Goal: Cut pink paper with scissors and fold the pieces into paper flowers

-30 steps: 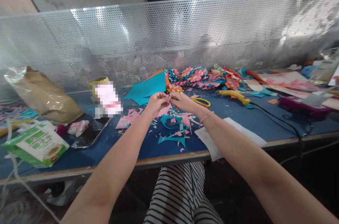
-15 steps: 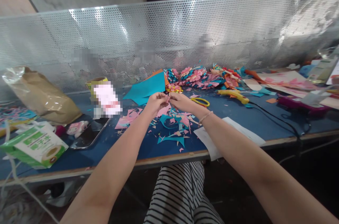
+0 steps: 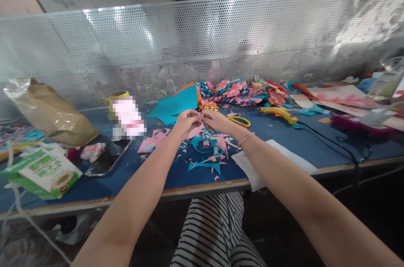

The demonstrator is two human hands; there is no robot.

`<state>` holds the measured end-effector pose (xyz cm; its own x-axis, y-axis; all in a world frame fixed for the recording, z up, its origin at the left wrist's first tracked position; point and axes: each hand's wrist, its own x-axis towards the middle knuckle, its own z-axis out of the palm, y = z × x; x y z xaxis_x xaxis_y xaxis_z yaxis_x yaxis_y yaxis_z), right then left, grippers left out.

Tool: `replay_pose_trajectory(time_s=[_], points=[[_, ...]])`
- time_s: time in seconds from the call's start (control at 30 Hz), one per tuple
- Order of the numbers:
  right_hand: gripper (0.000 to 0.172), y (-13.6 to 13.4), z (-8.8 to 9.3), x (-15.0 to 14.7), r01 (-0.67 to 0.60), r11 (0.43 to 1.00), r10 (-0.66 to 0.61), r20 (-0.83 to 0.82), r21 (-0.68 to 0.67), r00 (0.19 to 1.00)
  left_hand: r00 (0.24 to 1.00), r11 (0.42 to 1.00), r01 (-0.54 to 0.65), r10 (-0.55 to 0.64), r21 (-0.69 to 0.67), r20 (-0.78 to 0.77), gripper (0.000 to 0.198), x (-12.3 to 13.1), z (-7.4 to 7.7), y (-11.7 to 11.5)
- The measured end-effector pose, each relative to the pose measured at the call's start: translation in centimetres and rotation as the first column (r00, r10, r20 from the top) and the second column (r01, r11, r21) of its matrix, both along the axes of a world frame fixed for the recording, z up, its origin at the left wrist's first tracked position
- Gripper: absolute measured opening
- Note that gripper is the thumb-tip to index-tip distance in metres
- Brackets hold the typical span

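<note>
My left hand [image 3: 188,122] and my right hand [image 3: 213,120] meet fingertip to fingertip above the blue table. Between them is a small pink paper piece [image 3: 200,118], mostly hidden by the fingers, and both hands pinch it. Below lie pink and blue paper scraps [image 3: 205,145], with a curved blue offcut [image 3: 205,167] nearer the front edge. Yellow scissor handles [image 3: 239,121] rest just right of my right hand. Behind my left hand stand blue paper sheets [image 3: 176,104]. A heap of folded paper flowers [image 3: 232,90] lies beyond my hands.
On the right are a yellow glue gun [image 3: 279,113] with a black cord and a white sheet [image 3: 277,157] under my right forearm. To the left stand a brown paper bag [image 3: 57,111], a green-white carton [image 3: 46,172] and a dark tablet [image 3: 109,157]. A perforated metal screen [image 3: 202,40] closes the back.
Both hands stay together at the same spot, pinching the pink paper piece. The view has shifted very slightly; nothing else visibly differs.
</note>
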<state>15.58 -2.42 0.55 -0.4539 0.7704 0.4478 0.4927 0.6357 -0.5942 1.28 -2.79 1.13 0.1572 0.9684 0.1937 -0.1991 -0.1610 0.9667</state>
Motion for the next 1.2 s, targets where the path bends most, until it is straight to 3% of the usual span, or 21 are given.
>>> replay_pose_trajectory(time_s=[0.5,1.2], points=[[0.009,0.38,-0.42,0.2,-0.033,0.997,0.023,0.123,0.076,0.992,0.998,0.999,0.009,-0.011,-0.032,-0.067,0.024,-0.01,-0.55,0.58],[0.011,0.49,-0.24,0.15,-0.014,0.999,0.011,-0.088,-0.035,0.996,1.0,1.0,0.011,-0.011,0.009,0.024,0.014,-0.03,0.11,0.23]])
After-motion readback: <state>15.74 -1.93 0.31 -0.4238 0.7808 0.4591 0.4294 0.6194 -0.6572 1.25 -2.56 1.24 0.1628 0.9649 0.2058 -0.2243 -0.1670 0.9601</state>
